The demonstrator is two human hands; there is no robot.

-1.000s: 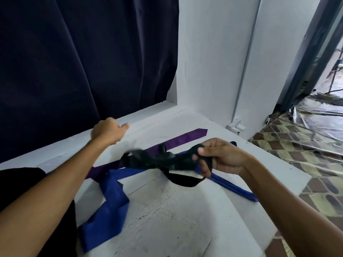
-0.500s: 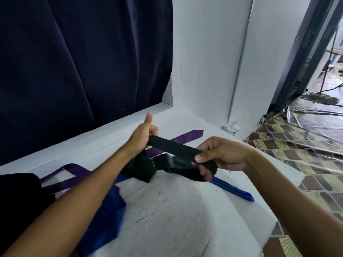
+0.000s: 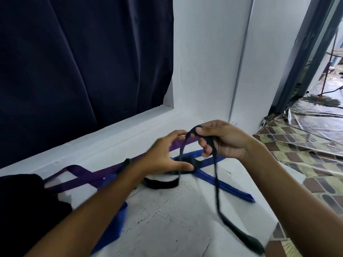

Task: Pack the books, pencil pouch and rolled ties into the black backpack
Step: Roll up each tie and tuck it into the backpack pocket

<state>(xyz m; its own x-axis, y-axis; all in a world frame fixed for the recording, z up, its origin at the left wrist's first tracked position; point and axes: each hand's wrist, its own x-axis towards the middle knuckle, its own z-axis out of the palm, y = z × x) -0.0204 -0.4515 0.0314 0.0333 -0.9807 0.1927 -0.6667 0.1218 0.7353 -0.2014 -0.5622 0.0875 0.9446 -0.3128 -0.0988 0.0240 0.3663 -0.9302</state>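
Your right hand pinches the black tie between thumb and curled fingers, held up above the white counter. From that hand one end of the tie trails down toward you, and the other drops to a loop lying on the counter. Your left hand, just beside the right hand, has its fingers loosely spread near the tie; it is blurred, and whether it touches the tie cannot be told. Under the black tie lie the blue tie and the purple tie. A black fabric mass sits at the counter's left edge.
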